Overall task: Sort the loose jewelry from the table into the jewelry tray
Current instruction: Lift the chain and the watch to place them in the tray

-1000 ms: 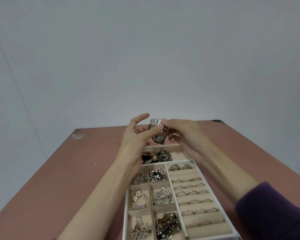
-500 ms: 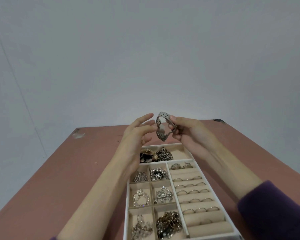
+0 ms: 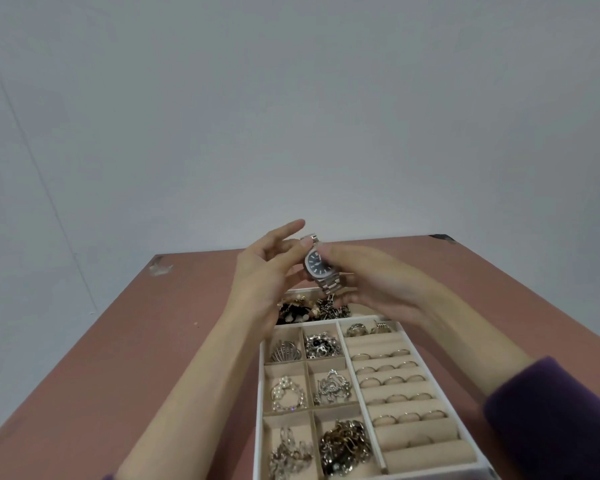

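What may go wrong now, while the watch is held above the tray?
1. The watch is pinched between the left hand and the right hand, above the tray; it may slip and fall.
2. The far compartment already holds a tangled pile; the watch's bracelet might catch there.

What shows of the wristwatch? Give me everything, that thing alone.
The wristwatch is silver-coloured metal, with a dark blue dial in a rounded-square bezel and a link bracelet hanging below. It is in the air over the far end of the jewelry tray, dial tilted towards the camera. The left hand and right hand both hold it.
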`<move>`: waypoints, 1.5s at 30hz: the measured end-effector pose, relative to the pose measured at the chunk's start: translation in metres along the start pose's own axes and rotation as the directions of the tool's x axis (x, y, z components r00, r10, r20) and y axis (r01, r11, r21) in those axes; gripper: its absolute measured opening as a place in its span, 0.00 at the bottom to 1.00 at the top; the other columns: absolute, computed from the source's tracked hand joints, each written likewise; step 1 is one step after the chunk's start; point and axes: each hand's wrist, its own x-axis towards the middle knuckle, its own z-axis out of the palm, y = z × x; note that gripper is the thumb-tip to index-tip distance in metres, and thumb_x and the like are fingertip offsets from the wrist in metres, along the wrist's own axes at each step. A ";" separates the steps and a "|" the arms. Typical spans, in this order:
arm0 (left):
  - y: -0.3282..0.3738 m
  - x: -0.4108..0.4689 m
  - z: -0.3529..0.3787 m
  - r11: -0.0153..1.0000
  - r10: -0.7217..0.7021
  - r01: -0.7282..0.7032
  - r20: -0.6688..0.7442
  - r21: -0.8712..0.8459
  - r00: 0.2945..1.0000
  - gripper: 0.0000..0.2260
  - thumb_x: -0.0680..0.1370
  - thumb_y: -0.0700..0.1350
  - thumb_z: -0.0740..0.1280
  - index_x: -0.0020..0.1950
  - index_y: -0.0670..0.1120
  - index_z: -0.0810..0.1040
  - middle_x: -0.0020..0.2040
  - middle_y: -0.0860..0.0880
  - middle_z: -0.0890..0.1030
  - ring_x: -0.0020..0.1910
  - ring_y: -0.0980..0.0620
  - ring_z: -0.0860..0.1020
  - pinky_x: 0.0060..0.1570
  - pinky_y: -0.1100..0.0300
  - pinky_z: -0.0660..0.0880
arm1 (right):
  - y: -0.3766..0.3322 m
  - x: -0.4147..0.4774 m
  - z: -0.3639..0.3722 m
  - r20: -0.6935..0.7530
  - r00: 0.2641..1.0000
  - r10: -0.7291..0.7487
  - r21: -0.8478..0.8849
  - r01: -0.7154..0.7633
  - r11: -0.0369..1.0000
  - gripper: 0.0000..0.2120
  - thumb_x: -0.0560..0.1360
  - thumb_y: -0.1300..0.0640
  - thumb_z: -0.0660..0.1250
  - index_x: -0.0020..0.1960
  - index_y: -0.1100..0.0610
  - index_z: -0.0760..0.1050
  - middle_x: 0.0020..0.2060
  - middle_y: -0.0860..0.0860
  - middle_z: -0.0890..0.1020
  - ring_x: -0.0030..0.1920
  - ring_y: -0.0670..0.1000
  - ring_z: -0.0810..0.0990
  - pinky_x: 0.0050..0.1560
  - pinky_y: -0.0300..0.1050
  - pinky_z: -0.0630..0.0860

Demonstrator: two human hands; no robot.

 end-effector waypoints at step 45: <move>-0.030 0.013 0.005 0.289 0.004 -0.275 0.286 0.917 0.958 0.08 0.75 0.46 0.67 0.50 0.53 0.83 0.47 0.53 0.84 0.35 0.58 0.74 0.45 0.64 0.71 | 0.002 -0.007 -0.037 -0.221 0.974 0.053 -0.811 -0.214 0.545 0.06 0.70 0.55 0.72 0.45 0.52 0.77 0.34 0.43 0.74 0.33 0.44 0.74 0.31 0.35 0.65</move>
